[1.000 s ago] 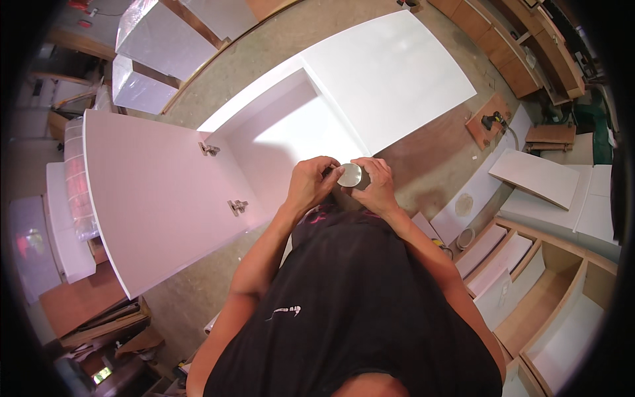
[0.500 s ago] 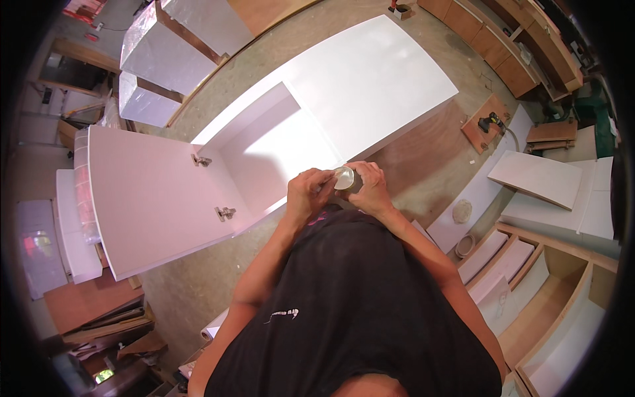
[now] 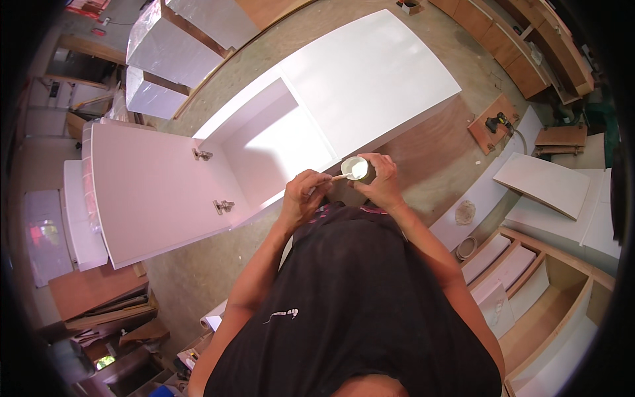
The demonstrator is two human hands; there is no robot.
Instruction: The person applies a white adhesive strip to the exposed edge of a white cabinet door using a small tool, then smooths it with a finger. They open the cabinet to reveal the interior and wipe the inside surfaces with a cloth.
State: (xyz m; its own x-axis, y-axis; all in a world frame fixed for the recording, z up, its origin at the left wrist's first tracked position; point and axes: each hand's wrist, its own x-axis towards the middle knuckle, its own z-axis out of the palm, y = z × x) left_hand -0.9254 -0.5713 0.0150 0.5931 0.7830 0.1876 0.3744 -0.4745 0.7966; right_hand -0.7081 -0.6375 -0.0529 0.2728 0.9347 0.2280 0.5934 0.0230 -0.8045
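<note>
My right hand (image 3: 382,182) is curled around a small round cup (image 3: 362,161) with something white inside. A thin, light-coloured stick (image 3: 339,177) is pinched in my left hand (image 3: 306,193); its far end reaches over the cup's rim and looks white. Whether it is a brush or a plain stick cannot be made out. Both hands are close to the near edge of a white cabinet (image 3: 370,83) lying on the floor. To the left its door (image 3: 145,198) stands open, with two metal hinges (image 3: 223,207) on it. The cabinet's left compartment (image 3: 248,142) is exposed.
A cordless drill (image 3: 496,122) rests on a brown board at the right. Past it lie white panels (image 3: 542,182) and a wooden frame with compartments (image 3: 555,291). Wrapped cabinets (image 3: 172,49) stand at the far left. Stacked boards (image 3: 99,291) are at the lower left.
My hands have moved slightly apart. The stick now shows plainly between my left fingers and the cup. The cup has shifted a little right, and the white inside it is easier to see.
</note>
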